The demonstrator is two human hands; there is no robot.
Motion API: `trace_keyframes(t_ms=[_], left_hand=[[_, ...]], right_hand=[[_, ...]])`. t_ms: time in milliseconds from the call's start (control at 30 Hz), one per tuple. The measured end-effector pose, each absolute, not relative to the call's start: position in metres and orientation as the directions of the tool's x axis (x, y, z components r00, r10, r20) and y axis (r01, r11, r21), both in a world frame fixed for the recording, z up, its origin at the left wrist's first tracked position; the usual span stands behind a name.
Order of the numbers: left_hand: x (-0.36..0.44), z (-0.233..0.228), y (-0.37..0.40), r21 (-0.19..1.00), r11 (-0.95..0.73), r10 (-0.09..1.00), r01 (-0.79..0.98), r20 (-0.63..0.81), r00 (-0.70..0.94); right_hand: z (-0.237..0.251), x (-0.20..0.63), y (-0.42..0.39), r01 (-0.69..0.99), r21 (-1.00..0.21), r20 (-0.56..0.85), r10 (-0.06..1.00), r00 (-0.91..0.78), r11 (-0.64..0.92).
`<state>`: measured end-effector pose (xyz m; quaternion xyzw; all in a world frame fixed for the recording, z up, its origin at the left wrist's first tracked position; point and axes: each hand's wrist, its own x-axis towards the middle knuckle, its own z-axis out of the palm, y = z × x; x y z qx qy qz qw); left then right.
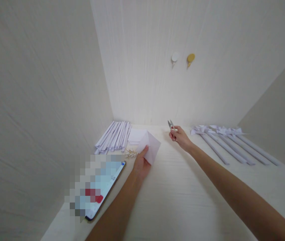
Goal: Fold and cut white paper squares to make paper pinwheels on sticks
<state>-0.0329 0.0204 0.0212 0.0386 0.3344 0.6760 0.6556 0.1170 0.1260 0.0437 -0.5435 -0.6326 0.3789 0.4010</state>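
Note:
My left hand (142,164) is closed on a white square sheet of paper (153,147), with the thumb pressed on its face. A crease runs across the sheet. In my right hand (179,136) is a small pair of thread snips (171,124), blades pointing up and away from the paper. Just left of my left hand lies a small pile of short, pale pieces (130,153), too small to name. Behind it sits a stack of white paper squares (135,136), partly covered by the held sheet.
Several rolled white paper tubes (114,135) lie bundled at the back left. Across at the right are several paper pinwheels (220,130) on paper sticks. A phone (107,187) lies at the left, partly blurred. Two round hooks (191,58) are on the back wall; walls stand close on both sides.

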Motion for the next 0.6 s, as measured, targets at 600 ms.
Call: trace_keyframes(t_ms=[600], left_hand=[[0.000, 0.010, -0.010, 0.858, -0.045, 0.959, -0.512, -0.106, -0.263]], right_hand=[[0.005, 0.114, -0.013, -0.370, -0.929, -0.029, 0.999, 0.044, -0.011]])
